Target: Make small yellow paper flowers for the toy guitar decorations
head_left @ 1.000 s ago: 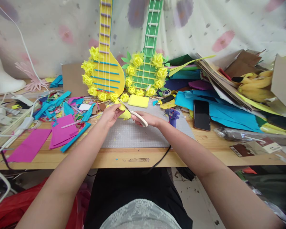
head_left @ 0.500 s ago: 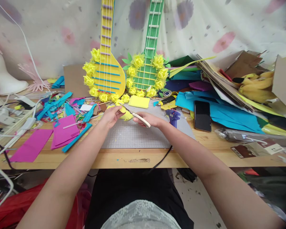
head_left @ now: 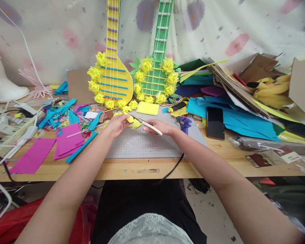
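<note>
My left hand (head_left: 118, 124) pinches a small piece of yellow paper (head_left: 130, 119) above the grey cutting mat (head_left: 139, 145). White-handled scissors (head_left: 152, 128) are gripped in my right hand (head_left: 158, 126), their blades pointing left and meeting the yellow paper. Under the blades, more yellow paper lies on the mat. A stack of yellow paper (head_left: 147, 108) sits just behind my hands. Further back stand a yellow paper guitar (head_left: 117, 79) and a green one (head_left: 155, 79), both edged with yellow paper flowers.
Magenta sheets (head_left: 68, 140) and blue scraps (head_left: 58, 113) cover the left side of the table. On the right are a blue glue gun (head_left: 184, 123), a black phone (head_left: 215, 122), blue paper (head_left: 246, 122) and piled cardboard (head_left: 234, 88). White cables (head_left: 5, 156) run along the left edge.
The scissors and my right hand have shifted very slightly to the right. My left hand still holds the yellow paper in nearly the same place.
</note>
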Demonstrator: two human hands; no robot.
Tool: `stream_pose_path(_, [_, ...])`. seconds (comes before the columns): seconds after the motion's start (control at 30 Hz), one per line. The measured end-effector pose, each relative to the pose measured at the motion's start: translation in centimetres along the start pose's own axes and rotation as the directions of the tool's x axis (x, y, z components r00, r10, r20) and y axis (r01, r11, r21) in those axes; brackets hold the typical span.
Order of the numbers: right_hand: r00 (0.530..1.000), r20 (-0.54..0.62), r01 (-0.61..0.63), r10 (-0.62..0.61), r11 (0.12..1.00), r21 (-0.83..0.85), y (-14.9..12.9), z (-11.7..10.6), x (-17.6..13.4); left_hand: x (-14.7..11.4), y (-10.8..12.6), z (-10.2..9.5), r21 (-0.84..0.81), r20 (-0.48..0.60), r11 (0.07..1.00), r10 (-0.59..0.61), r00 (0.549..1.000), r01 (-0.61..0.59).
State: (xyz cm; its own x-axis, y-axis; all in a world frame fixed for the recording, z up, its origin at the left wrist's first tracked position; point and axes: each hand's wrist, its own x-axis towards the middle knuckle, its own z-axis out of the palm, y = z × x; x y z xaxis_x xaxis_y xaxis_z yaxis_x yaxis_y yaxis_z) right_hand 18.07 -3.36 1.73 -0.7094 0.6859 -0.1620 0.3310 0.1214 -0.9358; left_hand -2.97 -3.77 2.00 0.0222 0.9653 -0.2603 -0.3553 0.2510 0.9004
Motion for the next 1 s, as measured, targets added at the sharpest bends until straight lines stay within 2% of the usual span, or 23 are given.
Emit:
stream_pose_path(0.27, [1.0, 0.016, -0.025, 0.023, 0.99, 0.136, 0.2, 0.4, -0.1, -0.6, 0.2, 0.0, 0.078, 0.009, 0.997, 0.012, 1.0, -0.012])
stream_pose_path(0.43, [0.983, -0.175, -0.024, 0.048, 0.99, 0.136, 0.3, 0.6, 0.5, -0.9, 0.4, -0.1, 0.141, -0.017, 0.99, 0.029, 0.999, -0.026])
stream_pose_path(0.63, [0.905, -0.415, -0.014, 0.09, 0.983, 0.181, 0.4, 0.9, 1.3, -1.1, 0.8, -0.1, 0.189, -0.024, 0.982, -0.02, 1.0, 0.024])
stream_pose_path(0.9, [0.835, -0.547, 0.03, 0.061, 0.987, 0.156, 0.8, 1.7, 2.9, -0.6, 0.8, -0.5, 0.216, -0.043, 0.976, -0.012, 0.999, 0.021])
stream_pose_path(1.0, [0.848, -0.527, 0.076, 0.046, 0.975, 0.208, 0.2, 2.1, 3.4, -0.5, 0.9, -0.2, 0.208, -0.049, 0.978, 0.008, 0.999, 0.002])
